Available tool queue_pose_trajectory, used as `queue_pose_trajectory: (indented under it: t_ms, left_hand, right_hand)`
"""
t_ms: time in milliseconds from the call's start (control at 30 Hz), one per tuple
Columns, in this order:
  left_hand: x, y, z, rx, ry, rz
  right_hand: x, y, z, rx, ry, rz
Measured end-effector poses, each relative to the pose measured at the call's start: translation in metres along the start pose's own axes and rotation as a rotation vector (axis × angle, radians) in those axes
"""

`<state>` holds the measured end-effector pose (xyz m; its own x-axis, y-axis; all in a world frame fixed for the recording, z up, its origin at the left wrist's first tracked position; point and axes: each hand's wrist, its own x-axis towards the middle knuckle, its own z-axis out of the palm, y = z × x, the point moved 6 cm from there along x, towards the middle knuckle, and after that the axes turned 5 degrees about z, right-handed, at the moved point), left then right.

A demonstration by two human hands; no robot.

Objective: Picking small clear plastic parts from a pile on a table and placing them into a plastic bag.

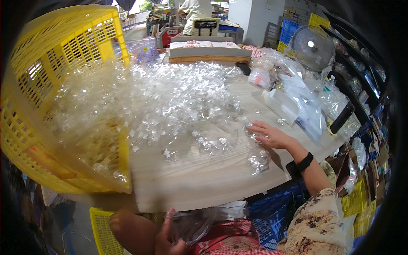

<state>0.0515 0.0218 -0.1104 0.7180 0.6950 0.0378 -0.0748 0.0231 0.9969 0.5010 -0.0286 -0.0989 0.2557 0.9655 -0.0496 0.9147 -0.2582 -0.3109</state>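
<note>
My right hand (272,135) is stretched out low over the right part of the table, fingers extended. Just below it lies a small cluster of clear packets (258,161), and a few more are by its fingertips. A broad pile of small, shiny clear packets with whitish bits inside (182,95) spreads to its left. At the table's front edge my left hand (168,239) holds a clear plastic bag (193,225) over my lap. Part of that hand is cut off by the lower edge.
A tilted yellow crate (123,159) on the left opens onto the pile. Behind stands a wooden-edged tray (208,53). A cut white jug (280,104), plastic bags (304,100) and a fan (312,47) are on the right. A person (197,12) stands at the back.
</note>
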Motion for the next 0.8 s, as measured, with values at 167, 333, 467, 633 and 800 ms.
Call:
queue_pose_trajectory:
  t_ms: [167,333,467,633,800]
  left_hand:
    - [0.005,0.007,0.013,-0.117,0.074,-0.217]
    - [0.011,0.011,0.009,0.146,-0.021,0.06]
    - [0.004,0.004,0.005,0.199,-0.021,-0.369]
    - [0.009,0.01,0.01,0.015,0.098,-0.087]
    - [0.008,0.016,0.01,0.101,0.098,-0.165]
  right_hand:
    - [-0.041,0.046,-0.029,0.097,0.097,0.245]
    - [-0.043,0.056,-0.046,0.205,0.405,0.228]
    - [-0.025,0.035,-0.049,0.226,0.29,0.168]
    - [-0.012,0.055,-0.056,0.309,0.211,0.135]
    - [-0.011,0.076,-0.047,0.005,0.094,0.23]
